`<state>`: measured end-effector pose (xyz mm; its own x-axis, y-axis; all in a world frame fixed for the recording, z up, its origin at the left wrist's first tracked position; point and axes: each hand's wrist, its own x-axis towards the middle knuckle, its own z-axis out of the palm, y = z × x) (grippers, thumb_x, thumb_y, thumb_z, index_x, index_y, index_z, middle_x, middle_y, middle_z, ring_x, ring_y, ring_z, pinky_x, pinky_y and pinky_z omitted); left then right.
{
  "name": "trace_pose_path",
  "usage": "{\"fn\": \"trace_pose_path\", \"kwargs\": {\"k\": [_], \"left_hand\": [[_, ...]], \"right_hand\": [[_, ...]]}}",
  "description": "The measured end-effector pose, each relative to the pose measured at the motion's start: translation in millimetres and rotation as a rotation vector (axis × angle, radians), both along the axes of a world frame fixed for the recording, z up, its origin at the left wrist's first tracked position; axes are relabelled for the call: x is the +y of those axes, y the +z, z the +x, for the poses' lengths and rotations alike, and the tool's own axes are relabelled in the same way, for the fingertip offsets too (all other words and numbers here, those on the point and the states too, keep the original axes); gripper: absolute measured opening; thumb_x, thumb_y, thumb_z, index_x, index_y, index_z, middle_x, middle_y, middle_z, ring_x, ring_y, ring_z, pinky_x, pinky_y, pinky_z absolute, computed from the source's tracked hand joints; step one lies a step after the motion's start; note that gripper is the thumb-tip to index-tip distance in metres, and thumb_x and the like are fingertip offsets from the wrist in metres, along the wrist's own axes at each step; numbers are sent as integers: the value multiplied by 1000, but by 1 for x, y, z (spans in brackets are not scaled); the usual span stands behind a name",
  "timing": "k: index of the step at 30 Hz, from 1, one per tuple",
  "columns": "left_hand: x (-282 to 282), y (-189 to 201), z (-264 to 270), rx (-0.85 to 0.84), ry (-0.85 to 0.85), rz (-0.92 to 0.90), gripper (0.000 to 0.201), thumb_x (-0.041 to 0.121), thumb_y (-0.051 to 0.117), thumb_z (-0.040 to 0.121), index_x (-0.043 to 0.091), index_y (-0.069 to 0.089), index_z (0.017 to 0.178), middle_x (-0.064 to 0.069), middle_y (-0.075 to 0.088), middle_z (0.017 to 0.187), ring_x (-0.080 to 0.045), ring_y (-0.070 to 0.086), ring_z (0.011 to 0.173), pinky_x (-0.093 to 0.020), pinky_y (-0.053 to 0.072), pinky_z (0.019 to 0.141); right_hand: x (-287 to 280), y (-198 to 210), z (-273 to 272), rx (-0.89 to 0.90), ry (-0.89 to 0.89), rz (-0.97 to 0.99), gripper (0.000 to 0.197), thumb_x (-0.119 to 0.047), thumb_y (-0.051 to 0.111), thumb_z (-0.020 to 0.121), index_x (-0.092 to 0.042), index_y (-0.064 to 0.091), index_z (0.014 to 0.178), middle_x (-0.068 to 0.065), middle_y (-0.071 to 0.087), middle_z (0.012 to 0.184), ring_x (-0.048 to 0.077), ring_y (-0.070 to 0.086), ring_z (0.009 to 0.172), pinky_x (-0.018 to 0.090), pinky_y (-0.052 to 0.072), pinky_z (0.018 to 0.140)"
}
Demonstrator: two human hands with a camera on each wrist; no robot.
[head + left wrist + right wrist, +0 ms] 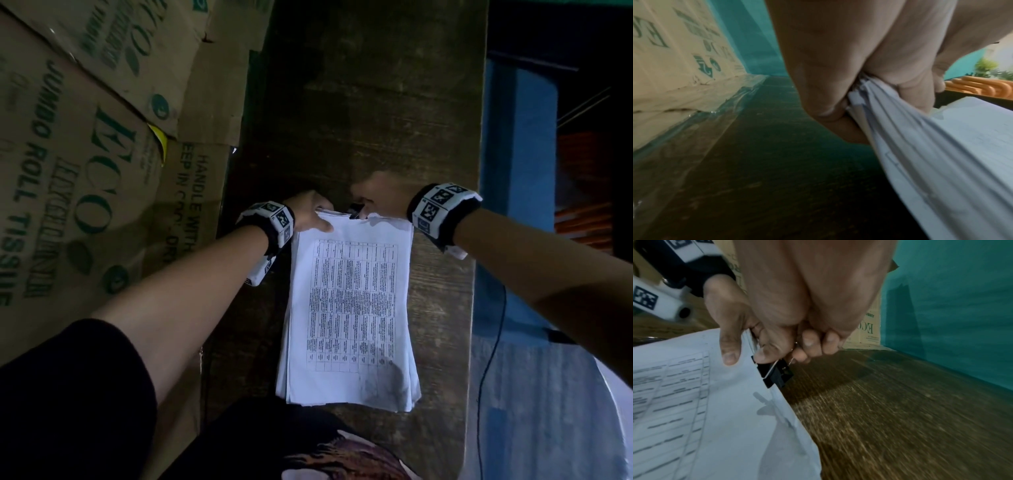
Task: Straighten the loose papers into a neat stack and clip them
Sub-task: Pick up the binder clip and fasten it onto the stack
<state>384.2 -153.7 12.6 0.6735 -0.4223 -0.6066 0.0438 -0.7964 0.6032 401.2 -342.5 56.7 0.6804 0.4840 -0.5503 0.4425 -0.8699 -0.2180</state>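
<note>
A stack of white papers with a printed table on top lies on the wooden table; its far edge is lifted. My left hand pinches the far left corner of the stack, thumb on top, fingers beneath. My right hand squeezes the wire handles of a black binder clip at the middle of the far edge. In the right wrist view the binder clip sits on the paper edge, with the left thumb beside it.
Cardboard boxes printed in green stand along the table's left side. A blue surface and a thin black cable lie right of the table. Orange items sit at the far right. Bare wood stretches beyond the papers.
</note>
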Motion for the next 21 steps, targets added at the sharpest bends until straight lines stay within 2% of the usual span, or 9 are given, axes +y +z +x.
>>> {"fn": "trace_pose_path", "kwargs": {"k": [3,5,8,11,13,15,17,19,21], "left_hand": [[2,3,-3,-37,-13,-33,20,22,72,84,15,69,102,8,60,78,-11,56,75,-17,38,56],[3,3,-6,-43,-12,-40,9,22,73,83,20,67,90,13,56,71,-6,53,68,-18,37,56],[5,4,-10,-49,25,-86,22,23,75,81,32,58,70,16,53,69,-6,52,66,-19,36,57],[6,8,-12,-53,30,-142,26,17,73,82,31,57,66,15,55,65,-2,53,62,-16,37,54],[8,12,-14,-73,19,-180,26,15,72,82,27,58,64,12,55,61,2,51,55,-15,37,53],[9,14,-14,-70,14,-195,13,15,73,82,14,65,72,5,60,65,-4,54,59,-20,42,58],[10,15,-15,-68,23,-205,14,17,73,82,5,68,87,-7,65,76,-14,58,70,-26,44,66],[10,15,-16,-57,35,-219,16,20,73,83,6,69,90,-7,66,79,-16,59,74,-28,45,69],[11,15,-17,-44,45,-223,14,21,72,84,9,68,91,1,62,75,-14,58,74,-28,45,71]], "right_hand": [[5,4,-2,-17,12,-24,10,-15,62,91,-6,60,93,-1,54,69,20,58,70,32,48,63],[9,8,-3,-34,39,-59,11,-16,63,90,-6,60,94,2,53,72,22,54,72,32,46,63],[16,15,-5,-47,87,-99,15,-19,63,90,-4,63,94,8,55,79,24,53,73,31,43,63],[21,19,-6,-30,131,-119,17,-22,66,88,-5,65,89,11,63,82,26,59,75,29,41,61],[23,22,-6,-24,160,-139,20,-25,68,87,-7,63,83,7,60,75,24,57,73,28,38,58],[23,24,-5,-12,156,-139,27,-28,68,86,-13,53,69,1,52,66,20,52,68,27,35,53],[24,26,-6,11,142,-147,31,-30,69,86,-17,48,67,1,53,67,20,53,68,28,40,57],[24,27,-8,40,134,-160,24,-31,67,87,-16,53,74,4,63,77,19,58,70,33,50,64],[21,27,-10,58,111,-144,19,-33,65,88,-15,61,91,3,66,90,15,60,72,34,55,70]]}}
